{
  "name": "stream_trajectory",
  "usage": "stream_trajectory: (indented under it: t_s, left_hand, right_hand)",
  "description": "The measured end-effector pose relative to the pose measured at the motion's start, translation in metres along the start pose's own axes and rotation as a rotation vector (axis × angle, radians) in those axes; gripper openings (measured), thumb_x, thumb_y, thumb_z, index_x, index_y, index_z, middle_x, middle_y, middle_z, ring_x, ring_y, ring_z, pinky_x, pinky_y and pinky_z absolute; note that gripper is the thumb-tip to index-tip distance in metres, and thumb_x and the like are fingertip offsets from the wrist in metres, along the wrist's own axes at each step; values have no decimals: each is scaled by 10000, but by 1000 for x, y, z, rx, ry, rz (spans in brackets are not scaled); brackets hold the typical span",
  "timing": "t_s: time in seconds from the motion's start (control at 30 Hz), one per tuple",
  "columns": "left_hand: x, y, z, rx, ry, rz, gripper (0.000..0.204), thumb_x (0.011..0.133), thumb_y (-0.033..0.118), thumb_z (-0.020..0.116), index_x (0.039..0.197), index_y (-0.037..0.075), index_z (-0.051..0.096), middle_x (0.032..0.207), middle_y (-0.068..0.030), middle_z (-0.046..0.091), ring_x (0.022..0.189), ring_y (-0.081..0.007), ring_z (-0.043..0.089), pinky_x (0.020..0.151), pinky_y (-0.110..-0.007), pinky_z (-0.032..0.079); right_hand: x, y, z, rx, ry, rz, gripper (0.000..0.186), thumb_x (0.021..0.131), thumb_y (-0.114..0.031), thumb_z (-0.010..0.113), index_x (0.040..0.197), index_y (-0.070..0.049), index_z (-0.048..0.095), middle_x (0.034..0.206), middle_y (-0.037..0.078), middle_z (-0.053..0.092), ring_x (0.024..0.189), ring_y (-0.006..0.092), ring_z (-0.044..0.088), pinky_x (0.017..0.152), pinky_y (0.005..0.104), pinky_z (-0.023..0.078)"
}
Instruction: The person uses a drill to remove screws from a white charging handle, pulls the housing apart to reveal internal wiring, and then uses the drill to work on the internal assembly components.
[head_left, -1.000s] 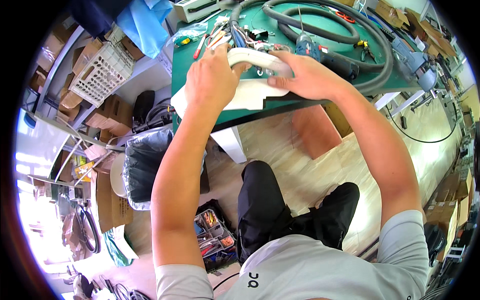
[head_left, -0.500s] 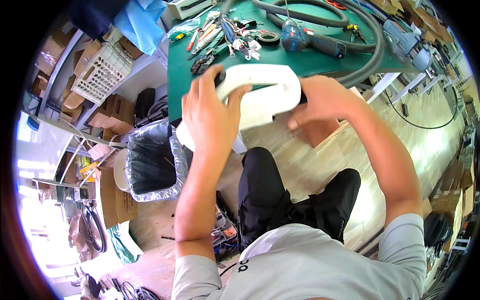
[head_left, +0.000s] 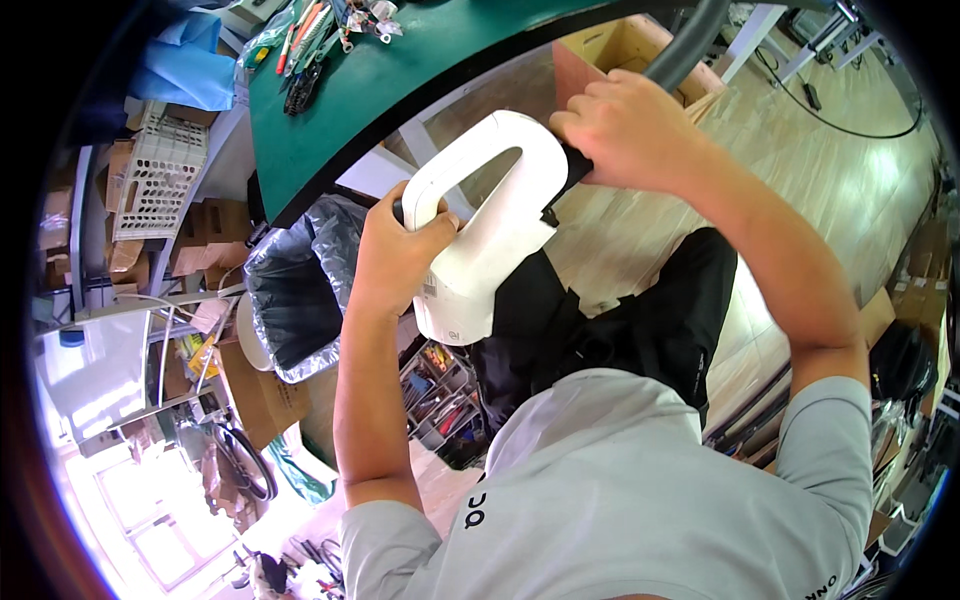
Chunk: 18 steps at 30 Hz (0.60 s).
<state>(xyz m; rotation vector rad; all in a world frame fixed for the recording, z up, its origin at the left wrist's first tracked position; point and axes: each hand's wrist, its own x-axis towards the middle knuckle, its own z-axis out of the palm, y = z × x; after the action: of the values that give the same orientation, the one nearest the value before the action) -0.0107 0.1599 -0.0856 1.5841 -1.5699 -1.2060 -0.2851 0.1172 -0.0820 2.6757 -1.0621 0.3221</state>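
Note:
A white charging gun (head_left: 490, 245) with a looped handle is held tilted above my lap, its wide end low and to the left. My left hand (head_left: 398, 255) is closed round the left part of the loop. At the upper right end, my right hand (head_left: 640, 130) wraps the black collar where the thick black cable (head_left: 692, 48) appears to join. Beyond that hand the cable runs up and out of the picture. My right fingers cover most of the joint.
The green workbench (head_left: 350, 110) is ahead, with pliers and other hand tools (head_left: 310, 45) at its left. A lined bin (head_left: 295, 290) stands left of my legs, and a tool box (head_left: 445, 400) lies beside them. A wooden box (head_left: 590, 60) sits beyond the gun.
The charging gun has come down and closer to my lap, tilting with its wide end lower. My right hand has closed round the collar. The view has shifted away from the bench.

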Motion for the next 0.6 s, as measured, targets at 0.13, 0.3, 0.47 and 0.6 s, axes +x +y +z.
stream_trajectory:
  t_s: [0.13, 0.3, 0.47, 0.6]
  left_hand:
    - [-12, 11, 2, -141, -54, -79, 171, 777, 92, 639, 910, -8, 599, 805, -75, 633, 708, -138, 611, 667, -280, 495]
    - [-26, 14, -6, -250, -77, -82, 302, 809, 258, 709, 920, -15, 638, 785, -76, 642, 684, -127, 601, 647, -272, 487]
    - [-55, 21, -25, -447, -221, 162, 662, 872, 469, 615, 1242, -70, 502, 1015, -162, 656, 843, -198, 667, 741, -294, 545]
    - [-65, 7, -25, -1014, -410, 351, 749, 908, 447, 597, 1376, -89, 366, 1292, -219, 532, 1134, -236, 578, 941, -343, 482]
  right_hand:
    - [-4, 7, -7, -4, 15, -37, 328, 602, -233, 804, 845, -109, 621, 760, 42, 639, 789, 230, 647, 771, 375, 490]
    - [7, 7, -24, -42, -27, -28, 282, 591, -182, 767, 823, -102, 626, 793, 37, 633, 796, 244, 628, 760, 339, 469]
    - [0, 3, -37, 60, 232, -28, 426, 557, -151, 791, 950, -78, 642, 878, 75, 634, 853, 283, 605, 781, 365, 460]
    - [-16, 6, -59, -24, 325, 90, 530, 519, -203, 817, 1010, -83, 655, 968, 66, 662, 908, 282, 606, 795, 378, 465]
